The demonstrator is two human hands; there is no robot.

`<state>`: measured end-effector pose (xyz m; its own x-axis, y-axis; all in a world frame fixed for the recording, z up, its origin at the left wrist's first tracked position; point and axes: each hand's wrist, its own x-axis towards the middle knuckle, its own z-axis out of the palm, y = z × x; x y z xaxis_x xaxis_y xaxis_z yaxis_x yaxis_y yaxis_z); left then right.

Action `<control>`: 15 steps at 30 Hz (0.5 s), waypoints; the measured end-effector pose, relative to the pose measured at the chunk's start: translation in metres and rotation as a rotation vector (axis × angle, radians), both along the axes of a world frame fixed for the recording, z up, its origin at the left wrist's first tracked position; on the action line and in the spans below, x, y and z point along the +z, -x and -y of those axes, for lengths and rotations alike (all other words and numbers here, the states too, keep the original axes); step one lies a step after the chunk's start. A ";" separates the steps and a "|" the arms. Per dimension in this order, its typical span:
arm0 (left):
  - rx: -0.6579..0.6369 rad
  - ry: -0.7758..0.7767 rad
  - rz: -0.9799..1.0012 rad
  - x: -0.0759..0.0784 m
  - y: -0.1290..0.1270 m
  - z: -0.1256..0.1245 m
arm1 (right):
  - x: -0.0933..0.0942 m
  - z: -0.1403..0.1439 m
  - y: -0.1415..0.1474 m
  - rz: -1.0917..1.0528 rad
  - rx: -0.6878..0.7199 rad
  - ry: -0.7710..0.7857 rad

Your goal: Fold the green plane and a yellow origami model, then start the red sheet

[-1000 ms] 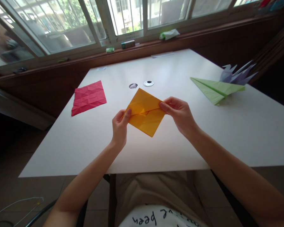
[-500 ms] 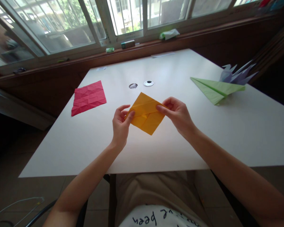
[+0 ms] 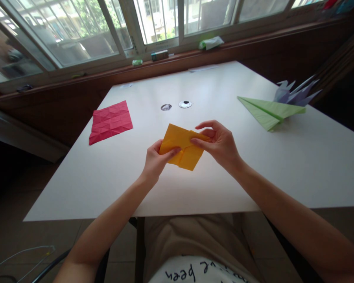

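Note:
A folded piece of yellow origami paper (image 3: 177, 137) is held tilted above the white table (image 3: 106, 184), between my two hands. My left hand (image 3: 157, 159) grips its left side, thumb pressed on the front face and fingers behind. At the right corner, my right hand (image 3: 220, 141) pinches the paper between thumb and fingers, with the index finger raised off it. Fold lines and overlapping flaps show on the paper's front. Its back is out of sight.
A creased red paper square (image 3: 111, 122) lies at the left. On the right rest a green paper plane (image 3: 271, 112) and pale purple folded paper (image 3: 295, 94). Two round table holes (image 3: 185, 104) are beyond my hands. Small items, including a box (image 3: 159, 55), line the windowsill.
The yellow paper has turned and shifted slightly nearer me. My left thumb has slid further in across its face. The fingers of my right hand have shifted at the right corner.

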<state>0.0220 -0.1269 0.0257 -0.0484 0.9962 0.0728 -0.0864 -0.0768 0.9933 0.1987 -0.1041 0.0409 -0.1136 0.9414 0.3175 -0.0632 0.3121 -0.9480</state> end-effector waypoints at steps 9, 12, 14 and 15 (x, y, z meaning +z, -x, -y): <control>-0.022 0.003 0.057 0.001 0.000 0.000 | 0.000 -0.001 0.001 -0.076 0.010 -0.029; -0.034 0.006 0.089 0.001 0.000 0.000 | 0.001 0.000 0.002 -0.105 0.001 -0.019; -0.049 0.017 0.109 0.001 0.000 -0.001 | 0.001 0.000 0.002 -0.112 -0.009 -0.014; -0.055 0.024 0.118 0.001 0.000 -0.001 | 0.001 0.000 0.002 -0.113 -0.015 -0.017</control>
<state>0.0219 -0.1258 0.0268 -0.0002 0.9989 0.0461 -0.2063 -0.0452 0.9774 0.1969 -0.1040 0.0424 -0.0618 0.9373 0.3430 -0.1642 0.3294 -0.9298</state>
